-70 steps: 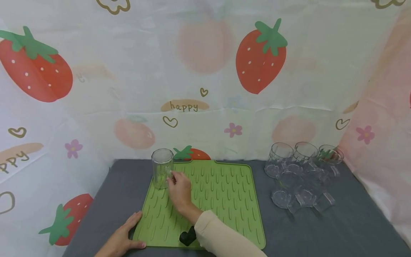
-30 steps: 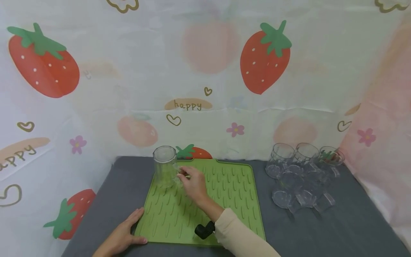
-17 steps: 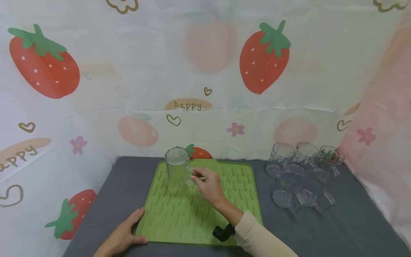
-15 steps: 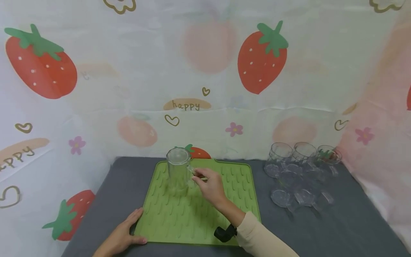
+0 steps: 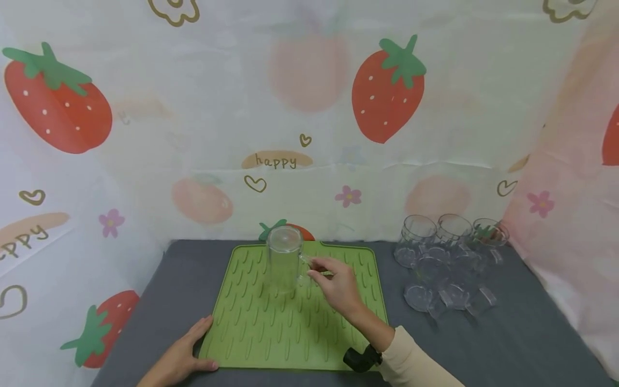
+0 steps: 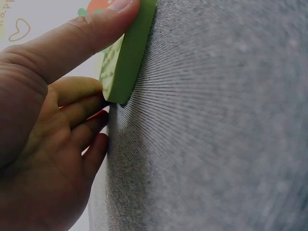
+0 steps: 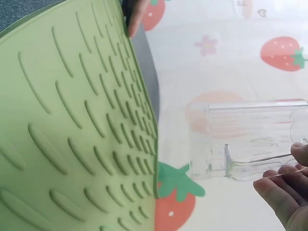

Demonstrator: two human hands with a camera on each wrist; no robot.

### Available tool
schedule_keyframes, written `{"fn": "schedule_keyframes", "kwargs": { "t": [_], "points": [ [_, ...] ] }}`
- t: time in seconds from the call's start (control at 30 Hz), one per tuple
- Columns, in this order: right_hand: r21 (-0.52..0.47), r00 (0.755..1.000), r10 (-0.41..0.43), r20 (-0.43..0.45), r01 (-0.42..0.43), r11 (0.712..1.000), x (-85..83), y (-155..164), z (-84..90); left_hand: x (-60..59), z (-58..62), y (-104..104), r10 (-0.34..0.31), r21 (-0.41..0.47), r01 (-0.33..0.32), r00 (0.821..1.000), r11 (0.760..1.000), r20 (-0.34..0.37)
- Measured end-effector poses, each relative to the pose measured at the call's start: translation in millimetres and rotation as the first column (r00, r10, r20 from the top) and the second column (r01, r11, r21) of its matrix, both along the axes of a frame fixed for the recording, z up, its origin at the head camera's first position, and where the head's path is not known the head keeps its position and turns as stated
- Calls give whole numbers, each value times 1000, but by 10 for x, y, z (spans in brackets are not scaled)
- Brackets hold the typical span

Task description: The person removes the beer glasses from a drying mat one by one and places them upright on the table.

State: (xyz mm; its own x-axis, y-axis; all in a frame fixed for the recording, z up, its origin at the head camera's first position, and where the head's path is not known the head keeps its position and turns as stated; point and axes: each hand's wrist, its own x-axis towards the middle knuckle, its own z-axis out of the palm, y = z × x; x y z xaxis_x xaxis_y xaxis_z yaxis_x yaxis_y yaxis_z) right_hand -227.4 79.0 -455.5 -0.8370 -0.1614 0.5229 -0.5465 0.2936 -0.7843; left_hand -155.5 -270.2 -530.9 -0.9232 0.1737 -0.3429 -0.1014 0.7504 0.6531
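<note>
**One mug over the mat, a whole pile still waiting**

The right hand (image 5: 340, 287) is pinching the handle of a clear plastic mug (image 5: 285, 259) that's upside down over the back middle of the green drying mat (image 5: 290, 333). Whether it's actually resting on the mat or just hovering, I can't tell. Its long axis is straight up and down, base on top, mouth facing the mat, handle sticking out to the right toward the fingers. The left hand (image 5: 180, 360) lies flat with fingers extended on the grey tablecloth (image 5: 508, 344), thumb pressing the mat's near-left corner.

Progress-wise I'd call this early: it's the only mug over the mat, and the pile of clear mugs (image 5: 447, 263) off to the right, some upright and some tipped over, hasn't been dealt with.
</note>
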Motion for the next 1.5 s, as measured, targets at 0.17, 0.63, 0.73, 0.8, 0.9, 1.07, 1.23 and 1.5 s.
{"fn": "schedule_keyframes", "kwargs": {
  "t": [0.17, 0.63, 0.73, 0.8, 0.9, 1.07, 1.23, 1.5],
  "points": [
    [-13, 1000, -16, -21, 16, 1000, 31, 111, 50, 7, -13, 17, 2, 4, -2, 1000, 1000, -8],
    [8, 997, -58, -48, 58, 998, 150, 444, 108, 14, -12, 36, 25, 2, -25, 1000, 1000, 3],
    [11, 996, -72, -58, 73, 997, 172, 510, 110, 13, -18, 32, 17, -2, -17, 1000, 1000, -3],
    [19, 994, -82, -70, 83, 996, 186, 552, 116, 12, -24, 27, 9, -2, -9, 1000, 1000, -4],
    [26, 993, -91, -76, 93, 995, 204, 615, 131, 11, -26, 27, 2, -2, -2, 1000, 1000, -1],
    [33, 992, -101, -70, 104, 994, 234, 704, 150, 9, -18, 34, 8, -1, -8, 1000, 1000, 3],
    [48, 990, -115, -85, 119, 992, 255, 754, 160, 5, -5, 36, 6, -7, -6, 1000, 1000, -1],
    [56, 985, -140, -99, 146, 988, 266, 795, 166, 3, 3, 26, 9, -4, -9, 1000, 1000, 1]
  ]
}}
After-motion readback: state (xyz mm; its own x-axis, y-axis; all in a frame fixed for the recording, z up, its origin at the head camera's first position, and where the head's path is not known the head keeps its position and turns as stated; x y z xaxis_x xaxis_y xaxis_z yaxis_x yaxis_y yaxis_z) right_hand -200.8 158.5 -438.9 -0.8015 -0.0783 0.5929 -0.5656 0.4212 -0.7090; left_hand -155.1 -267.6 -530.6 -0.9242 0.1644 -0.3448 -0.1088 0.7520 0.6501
